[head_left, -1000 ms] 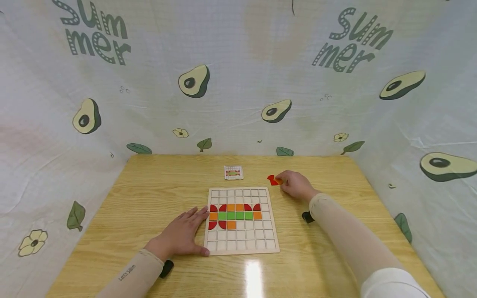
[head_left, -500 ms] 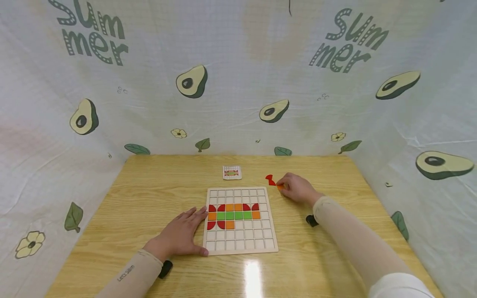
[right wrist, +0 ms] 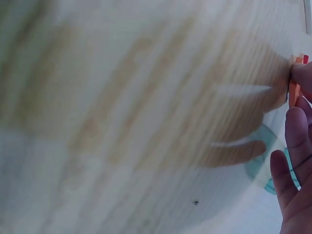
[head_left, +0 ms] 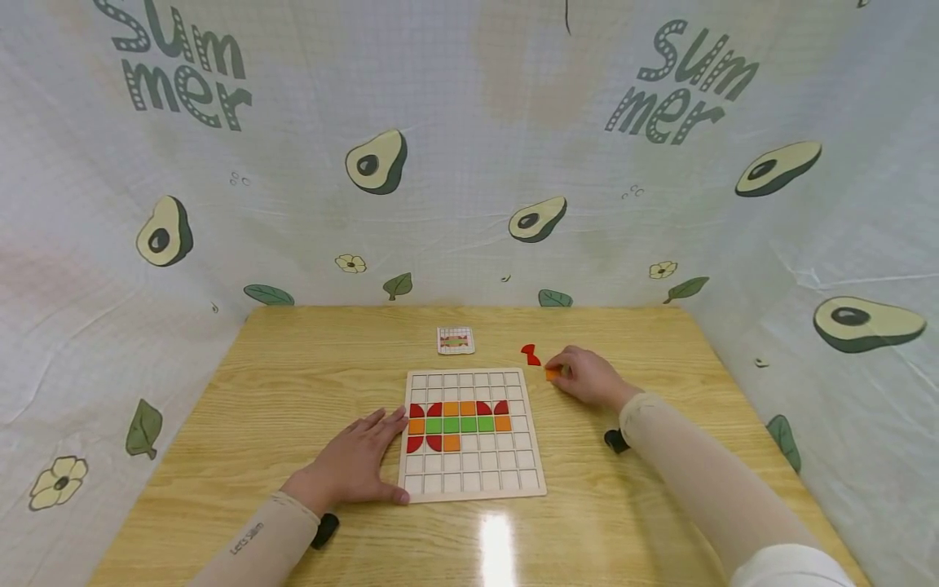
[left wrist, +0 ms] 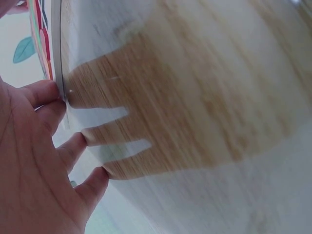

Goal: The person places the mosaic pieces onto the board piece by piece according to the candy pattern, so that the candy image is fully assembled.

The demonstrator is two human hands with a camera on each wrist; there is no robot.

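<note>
A light wooden grid board (head_left: 499, 469) lies on the table with red quarter-circle, orange square and green square tiles in three rows. My left hand (head_left: 357, 459) rests spread against the board's left edge, thumb at the lower corner; in the left wrist view its fingertips (left wrist: 53, 90) meet the board's side (left wrist: 57, 39). To the right of the board, my right hand (head_left: 589, 377) pinches an orange square tile (head_left: 553, 374) between thumb and fingers, close over the table. The same orange tile (right wrist: 293, 92) shows at the right edge of the right wrist view. Red tiles (head_left: 530, 355) lie just beyond it.
A small pattern card (head_left: 456, 341) lies behind the board, printed with a red, orange and green design on a grid. The wooden table (head_left: 308, 350) ends at a hanging cloth (head_left: 455, 236) with avocado prints at the back and sides.
My right hand has drawn the orange tile away from the red tiles, slightly toward me and to the right. The left hand and the board stay put, as the view shifts slightly.
</note>
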